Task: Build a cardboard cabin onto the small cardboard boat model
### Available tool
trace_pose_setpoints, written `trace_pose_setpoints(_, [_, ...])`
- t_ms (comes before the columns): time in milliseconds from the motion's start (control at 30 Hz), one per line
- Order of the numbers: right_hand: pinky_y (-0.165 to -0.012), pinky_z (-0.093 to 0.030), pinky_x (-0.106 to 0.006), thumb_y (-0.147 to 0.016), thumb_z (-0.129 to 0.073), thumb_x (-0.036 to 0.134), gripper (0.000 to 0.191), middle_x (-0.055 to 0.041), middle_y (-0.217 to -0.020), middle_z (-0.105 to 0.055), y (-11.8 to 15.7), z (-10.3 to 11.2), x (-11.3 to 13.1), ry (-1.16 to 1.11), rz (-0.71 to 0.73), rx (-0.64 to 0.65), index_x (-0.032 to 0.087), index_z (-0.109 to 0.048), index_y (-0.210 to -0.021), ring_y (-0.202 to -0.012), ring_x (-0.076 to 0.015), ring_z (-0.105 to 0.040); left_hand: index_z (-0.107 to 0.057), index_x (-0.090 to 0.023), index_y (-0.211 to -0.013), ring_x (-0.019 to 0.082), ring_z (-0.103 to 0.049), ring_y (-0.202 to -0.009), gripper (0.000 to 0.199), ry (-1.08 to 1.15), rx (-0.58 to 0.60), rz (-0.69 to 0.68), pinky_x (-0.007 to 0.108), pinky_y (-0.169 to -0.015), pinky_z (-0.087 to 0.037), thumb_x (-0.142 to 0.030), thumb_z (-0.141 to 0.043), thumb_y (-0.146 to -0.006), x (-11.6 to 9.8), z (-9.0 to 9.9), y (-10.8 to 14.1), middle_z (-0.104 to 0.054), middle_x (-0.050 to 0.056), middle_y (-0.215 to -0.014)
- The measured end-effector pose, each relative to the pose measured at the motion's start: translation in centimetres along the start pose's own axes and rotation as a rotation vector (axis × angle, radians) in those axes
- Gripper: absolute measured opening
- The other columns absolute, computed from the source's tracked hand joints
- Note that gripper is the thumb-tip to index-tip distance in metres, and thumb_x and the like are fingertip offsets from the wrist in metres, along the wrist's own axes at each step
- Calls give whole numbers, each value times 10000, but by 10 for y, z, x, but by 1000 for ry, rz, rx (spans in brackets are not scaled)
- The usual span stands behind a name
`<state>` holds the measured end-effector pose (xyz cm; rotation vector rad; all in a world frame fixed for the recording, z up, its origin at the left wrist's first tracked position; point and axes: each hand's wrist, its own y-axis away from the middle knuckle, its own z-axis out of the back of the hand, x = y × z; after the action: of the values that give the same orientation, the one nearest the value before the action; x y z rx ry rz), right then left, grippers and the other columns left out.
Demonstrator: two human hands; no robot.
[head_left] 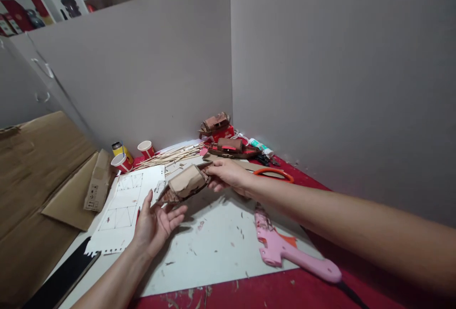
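Note:
A small model boat (pixel 187 183) with a curved tan cardboard canopy and a brownish hull is held tilted above the white board. My right hand (pixel 226 175) grips its right end between thumb and fingers. Beneath and beside the boat's left tip, my left hand (pixel 160 221) is palm up with its fingers spread. Whether that palm touches the hull I cannot tell. A pink hot glue gun (pixel 285 247) lies on the board, below my right forearm. Orange-handled scissors (pixel 274 173) lie partly hidden behind that arm.
Two finished-looking model boats (pixel 233 147) stand at the back corner, near thin wooden sticks (pixel 171 154). Paper cups (pixel 121 162) and a yellow bottle (pixel 117 147) are at the back left. A drawn sheet (pixel 121 209), a cardboard box (pixel 35 181) and a black flat device (pixel 60 276) occupy the left.

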<state>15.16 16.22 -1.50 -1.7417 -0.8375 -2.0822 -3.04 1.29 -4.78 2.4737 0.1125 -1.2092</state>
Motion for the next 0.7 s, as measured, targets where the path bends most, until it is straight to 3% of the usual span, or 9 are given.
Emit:
trace_pose_setpoints(133, [-684,-572,-313,-962,-588,354,267,-49,-1033,-658,-9,1,-9,-24,-110,30,146,-614,-1128,-807,-146,-652,-569,-179,-1074,263,-755,-886,224,-58,-53,-132,315,-719,-626,-352,-565,-931,-1,1,-5,-708,100,-1009])
trace_pose_setpoints(233, [-734,-576,-345,-959,-593,345,282,-65,-1088,-653,-13,-4,-15,-6,-193,85,149,-607,-1162,-870,-168,-656,-602,-175,-1097,229,-754,-840,228,-122,-63,-185,312,-717,-633,-264,-632,-890,-1,3,-9,-714,108,-1049])
trace_pose_setpoints(367, [-763,-575,-365,-956,-597,348,297,-72,-1118,-647,-15,-8,-21,30,-278,134,151,-604,-1178,-905,-180,-655,-622,-169,-1106,183,-743,-699,293,-211,-121,-229,274,-624,-630,-162,-705,-826,-1,9,-14,-740,91,-954])
trace_pose_setpoints(433, [-704,-574,-325,-960,-594,343,270,-54,-1050,-657,-14,-9,-22,33,-296,137,145,-612,-1143,-828,-154,-655,-611,-158,-1133,167,-735,-657,331,-250,-157,-240,267,-620,-629,-129,-708,-818,0,12,-17,-745,87,-916])
trace_pose_setpoints(600, [-399,-439,-194,-950,-528,161,100,-7,-608,-628,-2,-3,-21,-18,-257,68,113,-585,-1016,-445,-98,-550,-595,-100,-1134,149,-722,-640,291,-325,-213,-230,254,-637,-628,-84,-656,-850,3,17,-24,-739,98,-866])
trace_pose_setpoints(700, [-324,-363,-185,-906,-563,150,159,23,-525,-593,18,7,-9,-40,-181,-30,143,-572,-1065,-354,-87,-471,-612,-86,-1104,142,-713,-631,253,-338,-211,-225,239,-616,-620,-82,-645,-854,3,18,-25,-733,106,-875])
